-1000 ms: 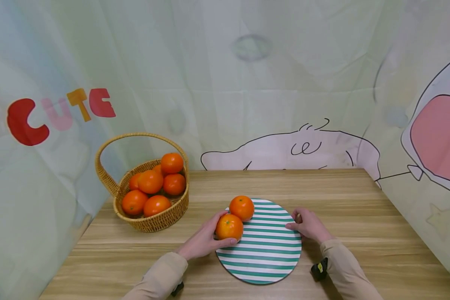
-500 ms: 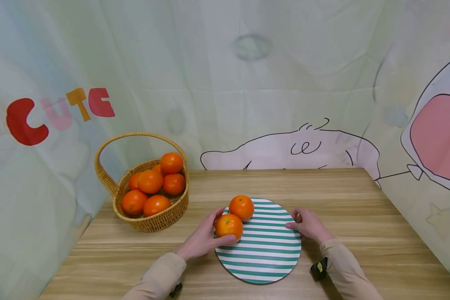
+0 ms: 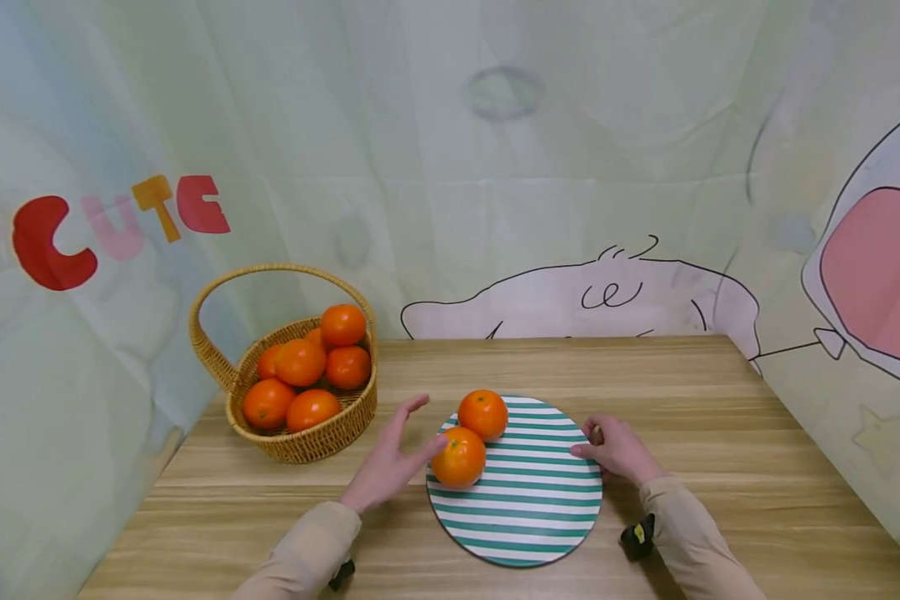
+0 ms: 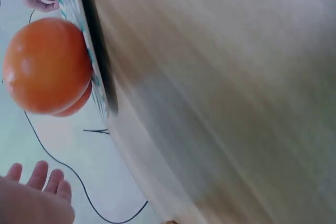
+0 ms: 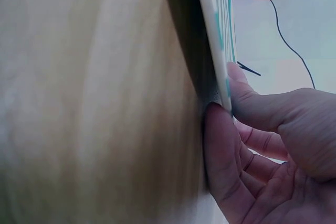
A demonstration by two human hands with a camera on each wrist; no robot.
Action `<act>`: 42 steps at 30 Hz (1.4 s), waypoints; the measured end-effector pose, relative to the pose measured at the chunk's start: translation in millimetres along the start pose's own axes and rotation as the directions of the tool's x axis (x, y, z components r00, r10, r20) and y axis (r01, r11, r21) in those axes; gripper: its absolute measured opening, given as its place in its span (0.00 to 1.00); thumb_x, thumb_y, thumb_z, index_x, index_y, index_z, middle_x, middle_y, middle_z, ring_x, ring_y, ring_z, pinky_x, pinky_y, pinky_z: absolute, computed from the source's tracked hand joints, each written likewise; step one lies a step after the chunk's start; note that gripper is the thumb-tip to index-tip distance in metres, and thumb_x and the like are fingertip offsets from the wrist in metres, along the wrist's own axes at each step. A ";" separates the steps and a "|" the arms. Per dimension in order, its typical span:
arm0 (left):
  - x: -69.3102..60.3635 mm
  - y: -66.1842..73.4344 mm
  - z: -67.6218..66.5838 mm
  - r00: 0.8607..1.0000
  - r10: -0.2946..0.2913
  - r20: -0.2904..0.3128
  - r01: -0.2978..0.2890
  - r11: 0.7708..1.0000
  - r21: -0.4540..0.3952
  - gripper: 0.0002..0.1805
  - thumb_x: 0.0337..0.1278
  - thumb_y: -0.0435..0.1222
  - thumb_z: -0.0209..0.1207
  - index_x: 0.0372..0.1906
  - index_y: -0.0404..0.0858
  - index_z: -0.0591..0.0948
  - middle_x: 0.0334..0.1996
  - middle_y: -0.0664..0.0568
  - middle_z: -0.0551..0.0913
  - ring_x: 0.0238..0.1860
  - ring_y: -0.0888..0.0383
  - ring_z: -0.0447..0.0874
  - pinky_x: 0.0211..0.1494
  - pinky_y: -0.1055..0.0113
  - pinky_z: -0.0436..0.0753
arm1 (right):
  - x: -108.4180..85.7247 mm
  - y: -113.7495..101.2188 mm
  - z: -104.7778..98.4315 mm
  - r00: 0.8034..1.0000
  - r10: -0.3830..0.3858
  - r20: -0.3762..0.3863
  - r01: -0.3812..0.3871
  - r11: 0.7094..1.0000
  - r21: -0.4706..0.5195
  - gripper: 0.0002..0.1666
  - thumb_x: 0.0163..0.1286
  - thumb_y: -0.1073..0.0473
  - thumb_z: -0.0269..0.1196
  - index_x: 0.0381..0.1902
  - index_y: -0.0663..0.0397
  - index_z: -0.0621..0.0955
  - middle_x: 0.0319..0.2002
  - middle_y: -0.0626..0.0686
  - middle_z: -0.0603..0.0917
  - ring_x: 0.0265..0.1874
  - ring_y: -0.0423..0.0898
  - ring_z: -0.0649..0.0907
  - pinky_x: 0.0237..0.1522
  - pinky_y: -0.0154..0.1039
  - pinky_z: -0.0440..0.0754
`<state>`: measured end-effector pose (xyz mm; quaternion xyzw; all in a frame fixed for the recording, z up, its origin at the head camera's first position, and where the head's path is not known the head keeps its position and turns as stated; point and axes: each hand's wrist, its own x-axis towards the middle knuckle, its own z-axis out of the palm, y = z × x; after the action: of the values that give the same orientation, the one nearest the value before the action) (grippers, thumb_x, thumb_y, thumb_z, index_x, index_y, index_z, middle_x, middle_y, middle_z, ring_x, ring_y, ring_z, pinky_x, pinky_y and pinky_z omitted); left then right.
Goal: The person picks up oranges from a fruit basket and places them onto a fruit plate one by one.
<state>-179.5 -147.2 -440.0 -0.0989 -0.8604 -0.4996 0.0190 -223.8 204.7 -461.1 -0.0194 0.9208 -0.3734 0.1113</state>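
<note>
Two oranges, a nearer one (image 3: 458, 458) and a farther one (image 3: 483, 415), rest side by side on the left part of a round board (image 3: 525, 508) with green and white stripes. My left hand (image 3: 388, 460) hovers just left of the nearer orange, fingers spread and apart from it; the left wrist view shows a gap between fingers and fruit. At the board's right edge, my right hand (image 3: 619, 450) pinches the rim, thumb on top and a finger underneath, as the right wrist view (image 5: 273, 150) shows.
A wicker basket (image 3: 322, 437) with a tall handle stands at the back left, holding several oranges (image 3: 300, 362). The wooden table (image 3: 690, 400) meets a printed curtain (image 3: 435, 200) at its back and sides.
My left hand has let go of the nearer orange and drawn back to the left, its fingers opening. Both oranges, the board and my right hand have stayed in place.
</note>
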 end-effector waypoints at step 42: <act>40.2 -13.0 -112.9 0.898 0.013 -0.440 0.087 0.975 0.205 0.41 0.63 0.50 0.64 0.73 0.37 0.60 0.74 0.34 0.53 0.75 0.37 0.47 0.75 0.37 0.54 | -3.4 -2.0 -0.2 1.000 -0.008 -0.003 0.008 1.000 0.020 0.12 0.65 0.62 0.69 0.40 0.60 0.77 0.27 0.53 0.76 0.24 0.46 0.77 0.24 0.37 0.81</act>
<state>-228.8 -244.8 -389.4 0.0353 -0.8855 -0.4111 0.2134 -220.6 203.8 -458.9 -0.0212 0.9170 -0.3833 0.1084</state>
